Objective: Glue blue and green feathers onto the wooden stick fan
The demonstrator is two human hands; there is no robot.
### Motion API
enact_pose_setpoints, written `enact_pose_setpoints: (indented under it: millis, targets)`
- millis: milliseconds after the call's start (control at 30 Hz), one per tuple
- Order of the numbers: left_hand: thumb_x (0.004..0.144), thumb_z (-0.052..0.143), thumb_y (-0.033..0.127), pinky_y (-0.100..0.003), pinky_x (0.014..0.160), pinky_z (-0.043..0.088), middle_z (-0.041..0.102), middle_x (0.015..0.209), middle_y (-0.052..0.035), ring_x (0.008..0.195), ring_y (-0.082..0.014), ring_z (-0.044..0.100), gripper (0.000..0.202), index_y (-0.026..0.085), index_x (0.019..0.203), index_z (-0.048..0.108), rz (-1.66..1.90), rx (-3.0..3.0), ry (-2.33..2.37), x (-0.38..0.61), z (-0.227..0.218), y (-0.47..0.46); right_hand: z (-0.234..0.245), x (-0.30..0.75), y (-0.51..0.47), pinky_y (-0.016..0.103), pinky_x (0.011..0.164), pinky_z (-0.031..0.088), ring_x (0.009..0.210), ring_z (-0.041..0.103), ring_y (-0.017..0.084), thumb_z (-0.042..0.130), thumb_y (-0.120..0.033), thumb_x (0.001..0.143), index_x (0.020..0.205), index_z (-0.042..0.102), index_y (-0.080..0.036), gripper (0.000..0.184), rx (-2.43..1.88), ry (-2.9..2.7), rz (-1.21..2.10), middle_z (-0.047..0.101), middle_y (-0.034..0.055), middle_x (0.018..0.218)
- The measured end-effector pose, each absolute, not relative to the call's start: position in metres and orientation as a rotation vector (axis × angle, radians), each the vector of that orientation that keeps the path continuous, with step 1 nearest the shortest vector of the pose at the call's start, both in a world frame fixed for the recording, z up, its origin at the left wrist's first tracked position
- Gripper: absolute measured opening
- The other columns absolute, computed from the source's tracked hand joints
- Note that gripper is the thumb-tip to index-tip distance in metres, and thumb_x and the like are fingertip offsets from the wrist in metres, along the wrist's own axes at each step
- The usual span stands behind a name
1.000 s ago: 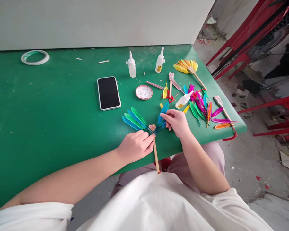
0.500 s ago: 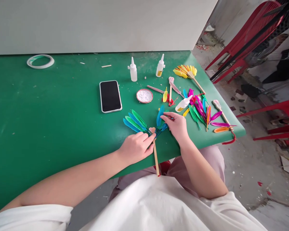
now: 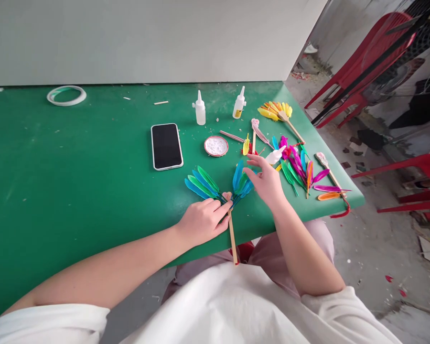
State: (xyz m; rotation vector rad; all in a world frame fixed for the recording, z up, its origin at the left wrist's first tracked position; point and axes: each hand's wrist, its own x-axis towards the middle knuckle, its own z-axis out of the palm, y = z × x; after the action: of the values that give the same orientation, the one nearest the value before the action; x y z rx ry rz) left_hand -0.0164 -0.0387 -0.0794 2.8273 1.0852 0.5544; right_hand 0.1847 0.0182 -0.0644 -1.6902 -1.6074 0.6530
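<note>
My left hand (image 3: 203,220) is closed on a feather fan, its fingers pressing the quills against the head of the wooden stick (image 3: 232,238). Blue and green feathers (image 3: 201,182) spread out to the left of the fan's pink top. More blue and green feathers (image 3: 238,177) fan out on its right side. Beside those, my right hand (image 3: 267,182) is raised with thumb and fingers apart and nothing between them. A white glue bottle (image 3: 274,156) lies just behind the right hand, partly hidden by it.
Loose colored feathers (image 3: 301,173) lie at the right, near a yellow feather fan (image 3: 288,125). Two glue bottles (image 3: 200,113) stand farther back. A phone (image 3: 166,146), a round lid (image 3: 216,146) and a tape roll (image 3: 66,96) rest on the green table (image 3: 93,191).
My right hand has let go of a blue feather on the fan's right side and drawn slightly away, its fingers parting. The left hand keeps its hold. The view has shifted a little.
</note>
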Motion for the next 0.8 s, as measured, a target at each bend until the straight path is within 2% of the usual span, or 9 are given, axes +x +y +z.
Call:
enact_pose_setpoints:
  millis: [100, 200, 333, 467, 600, 700, 733, 800]
  targets:
    - [0.085, 0.042, 0.029, -0.026, 0.053, 0.043, 0.06, 0.071, -0.0031, 0.063, -0.0144, 0.055, 0.033, 0.016, 0.11, 0.058, 0.56, 2.838, 1.076, -0.017, -0.079, -0.039, -0.064, 0.179, 0.03, 0.023, 0.05, 0.041, 0.045, 0.04, 0.006, 0.06, -0.029, 0.072, 0.115, 0.052, -0.029, 0.044, -1.682, -1.675, 0.742, 0.062, -0.0022, 0.084]
    - [0.085, 0.043, 0.028, -0.025, 0.053, 0.042, 0.06, 0.07, -0.0028, 0.062, -0.014, 0.054, 0.033, 0.017, 0.111, 0.059, 0.599, 2.834, 1.061, -0.019, -0.079, -0.039, -0.064, 0.174, 0.036, 0.021, 0.046, 0.037, 0.044, 0.037, 0.004, 0.06, -0.024, 0.07, 0.112, 0.054, -0.029, 0.042, -1.614, -1.613, 0.859, 0.054, -0.0046, 0.074]
    - [0.084, 0.044, 0.023, -0.024, 0.056, 0.043, 0.059, 0.066, -0.0015, 0.063, -0.013, 0.054, 0.03, 0.019, 0.109, 0.06, 0.733, 2.745, 1.106, -0.022, -0.08, -0.033, -0.054, 0.181, 0.027, 0.019, 0.04, 0.032, 0.043, 0.033, 0.003, 0.058, -0.024, 0.072, 0.109, 0.054, -0.026, 0.037, -1.524, -1.48, 0.892, 0.048, -0.0043, 0.073]
    - [0.082, 0.045, 0.018, -0.026, 0.068, 0.045, 0.062, 0.077, -0.0032, 0.073, -0.0142, 0.054, 0.026, 0.019, 0.102, 0.063, 0.924, 2.6, 1.224, -0.028, -0.082, -0.018, -0.04, 0.199, 0.008, 0.018, 0.039, 0.029, 0.042, 0.033, 0.002, 0.055, -0.026, 0.075, 0.105, 0.056, -0.026, 0.03, -1.573, -1.515, 0.736, 0.05, -0.003, 0.079]
    - [0.081, 0.045, 0.017, -0.033, 0.081, 0.043, 0.06, 0.089, -0.0057, 0.087, -0.0184, 0.052, 0.031, 0.019, 0.109, 0.059, 0.994, 2.546, 1.381, -0.041, -0.079, 0.007, -0.043, 0.205, -0.011, 0.023, 0.049, 0.04, 0.047, 0.042, 0.005, 0.051, -0.025, 0.079, 0.108, 0.056, -0.026, 0.03, -1.708, -1.731, 0.468, 0.056, -0.0004, 0.086]
    - [0.082, 0.044, 0.019, -0.038, 0.089, 0.04, 0.058, 0.102, -0.0069, 0.098, -0.0206, 0.05, 0.036, 0.02, 0.116, 0.053, 0.987, 2.454, 1.53, -0.055, -0.074, 0.024, -0.057, 0.192, -0.03, 0.03, 0.065, 0.047, 0.072, 0.055, 0.015, 0.05, -0.026, 0.082, 0.108, 0.057, -0.024, 0.028, -1.709, -1.785, 0.108, 0.058, 0.0059, 0.102]
    - [0.082, 0.043, 0.019, -0.038, 0.09, 0.039, 0.057, 0.105, -0.0065, 0.1, -0.0204, 0.05, 0.038, 0.02, 0.119, 0.049, 0.978, 2.414, 1.567, -0.059, -0.072, 0.028, -0.062, 0.186, -0.036, 0.032, 0.071, 0.047, 0.083, 0.055, 0.019, 0.05, -0.026, 0.082, 0.107, 0.058, -0.024, 0.026, -1.645, -1.804, 0.046, 0.059, 0.0064, 0.1]
    - [0.083, 0.041, 0.019, -0.037, 0.092, 0.038, 0.057, 0.107, -0.0063, 0.101, -0.0195, 0.05, 0.04, 0.02, 0.123, 0.045, 0.968, 2.369, 1.609, -0.064, -0.069, 0.032, -0.07, 0.172, -0.049, 0.035, 0.08, 0.046, 0.089, 0.054, 0.02, 0.052, -0.023, 0.082, 0.105, 0.056, -0.025, 0.023, -1.471, -1.897, 0.091, 0.063, 0.0044, 0.092]
